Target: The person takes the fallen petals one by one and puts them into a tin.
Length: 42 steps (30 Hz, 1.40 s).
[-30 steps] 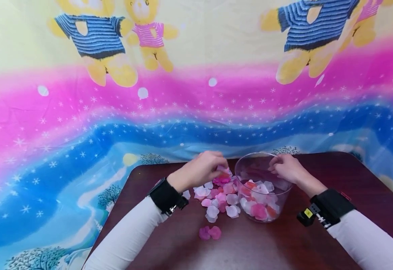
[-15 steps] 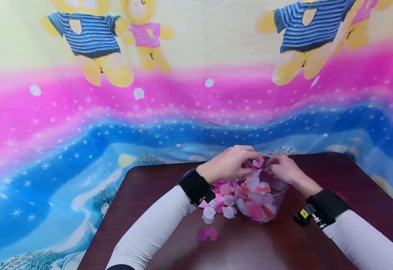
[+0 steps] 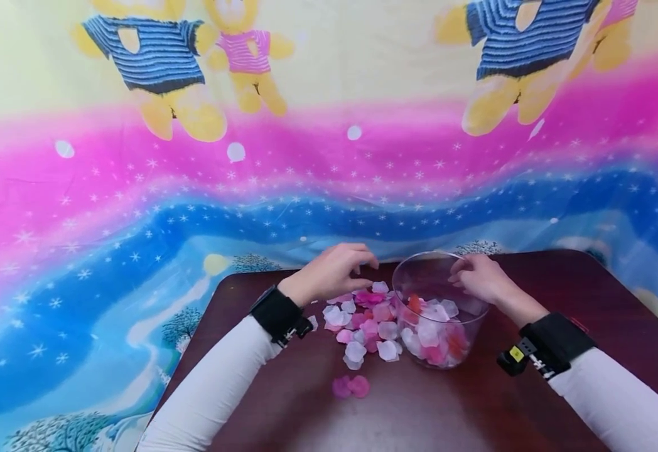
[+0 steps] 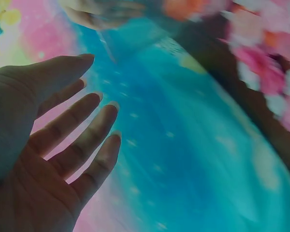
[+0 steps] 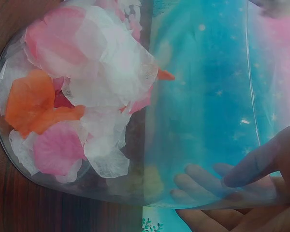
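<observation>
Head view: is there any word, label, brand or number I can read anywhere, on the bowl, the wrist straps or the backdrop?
No readable text in any view.
Clear bowl: no label or print shows.
Yellow tag on the right wrist strap: bears a dark mark, too small to read.
Left wrist strap: plain black, nothing legible.
Backdrop cloth: only pictures of bears, stars and trees, no words.

Head view bright and even, edges bowed. My left wrist view is dim and motion-blurred; right wrist sharp, distorted through clear plastic.
</observation>
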Tool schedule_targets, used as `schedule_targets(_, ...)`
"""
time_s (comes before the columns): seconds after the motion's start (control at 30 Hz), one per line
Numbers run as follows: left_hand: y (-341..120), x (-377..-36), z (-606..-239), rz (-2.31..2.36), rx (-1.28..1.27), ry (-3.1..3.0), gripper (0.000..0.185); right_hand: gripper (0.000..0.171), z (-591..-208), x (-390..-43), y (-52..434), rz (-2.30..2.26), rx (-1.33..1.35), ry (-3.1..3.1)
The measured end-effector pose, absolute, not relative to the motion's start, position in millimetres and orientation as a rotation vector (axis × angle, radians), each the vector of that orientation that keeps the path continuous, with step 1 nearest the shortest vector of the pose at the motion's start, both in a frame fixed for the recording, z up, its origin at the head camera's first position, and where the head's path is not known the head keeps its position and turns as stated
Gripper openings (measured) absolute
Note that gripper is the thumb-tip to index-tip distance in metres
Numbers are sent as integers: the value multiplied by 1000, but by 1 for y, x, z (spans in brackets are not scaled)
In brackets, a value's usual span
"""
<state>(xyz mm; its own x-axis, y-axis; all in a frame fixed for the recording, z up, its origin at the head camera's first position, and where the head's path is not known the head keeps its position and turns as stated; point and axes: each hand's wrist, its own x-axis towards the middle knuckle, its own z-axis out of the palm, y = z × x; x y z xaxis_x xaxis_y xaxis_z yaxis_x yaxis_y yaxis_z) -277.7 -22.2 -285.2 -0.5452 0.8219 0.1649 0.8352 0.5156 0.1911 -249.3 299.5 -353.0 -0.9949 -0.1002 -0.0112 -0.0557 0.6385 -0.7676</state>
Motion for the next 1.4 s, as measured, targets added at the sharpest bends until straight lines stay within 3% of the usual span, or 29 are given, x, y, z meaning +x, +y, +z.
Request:
schedule_targets(0.23, -60, -273, -328, -301, -1392, -2846, 37, 32, -355, -250, 300, -1316, -104, 2782)
schedule_targets(0.5, -69, -248, -380, -254, -1393, -3110, 76, 31, -354, -250, 299, -1328, -116, 2778)
schedule_targets(0.73, -66, -234, -411, -179, -1447, -3164, 94, 31, -353, -250, 299, -1307, -120, 2788)
schedule_targets(1.03, -56, -244, -417, -366, -1506, -3087, 45, 31, -353, -249, 299, -1317, -114, 2782)
schedule_targets(1.4, -49, -264, -410, -518, -1519, -3076, 7, 31, -354, -251, 299, -1310, -103, 2783)
